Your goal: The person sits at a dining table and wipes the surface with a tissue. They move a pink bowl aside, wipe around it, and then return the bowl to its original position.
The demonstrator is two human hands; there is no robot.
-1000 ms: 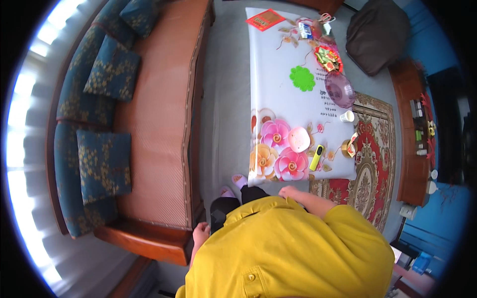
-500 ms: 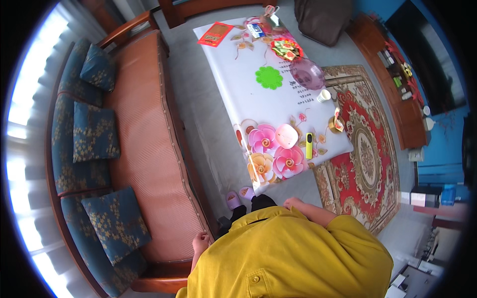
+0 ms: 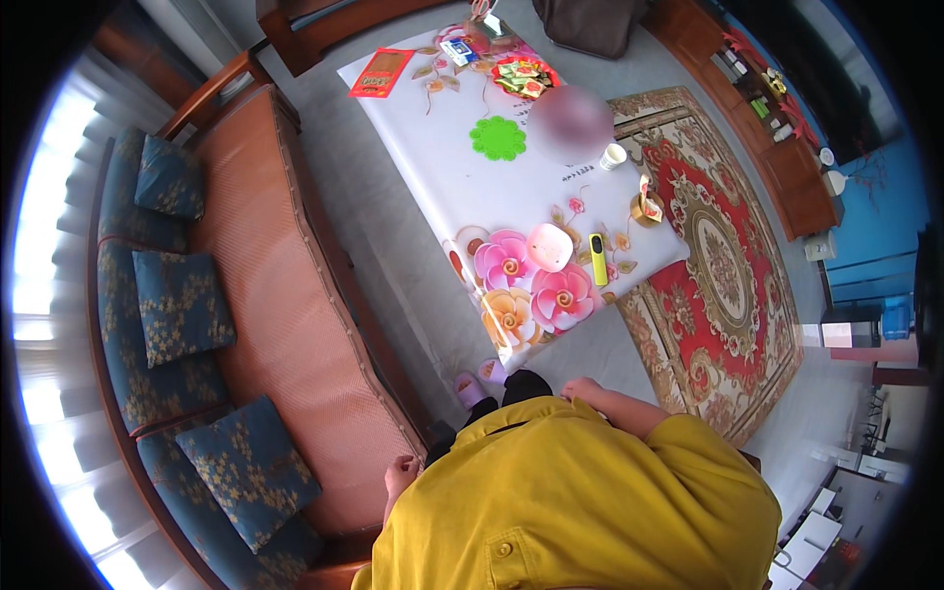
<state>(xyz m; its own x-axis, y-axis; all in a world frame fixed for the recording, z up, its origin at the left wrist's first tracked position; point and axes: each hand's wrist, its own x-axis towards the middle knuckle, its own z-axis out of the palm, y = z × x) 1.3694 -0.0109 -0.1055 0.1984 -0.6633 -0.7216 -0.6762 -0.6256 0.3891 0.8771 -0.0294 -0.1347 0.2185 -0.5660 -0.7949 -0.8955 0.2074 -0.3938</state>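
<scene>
Close by my body, my left hand [image 3: 401,474] hangs beside the front edge of the sofa with its fingers curled. My right hand [image 3: 582,390] is held at my waist, also with curled fingers. Neither touches anything on the table; nothing shows in them. Ahead stands the table [image 3: 423,157] with its white flowered cover. Nearest to my hands on it are a pale pink rounded-square dish [image 3: 549,247] and a yellow-green and black device [image 3: 599,262]. Farther right are a brown tape roll [image 3: 646,208] with a wrapped piece in it and a white paper cup [image 3: 614,156].
Farther along the table lie a green scalloped mat [image 3: 499,139], a blurred purple bowl [image 3: 570,126], a red tray of wrapped snacks [image 3: 524,78] and a red packet [image 3: 382,73]. A sofa [image 3: 285,265] with blue cushions [image 3: 184,300] runs along the left, a patterned rug [image 3: 728,285] right.
My view has turned slightly, so table and rug sit farther left and the table things higher. The purple bowl now looks blurred. Both hands stay by my body.
</scene>
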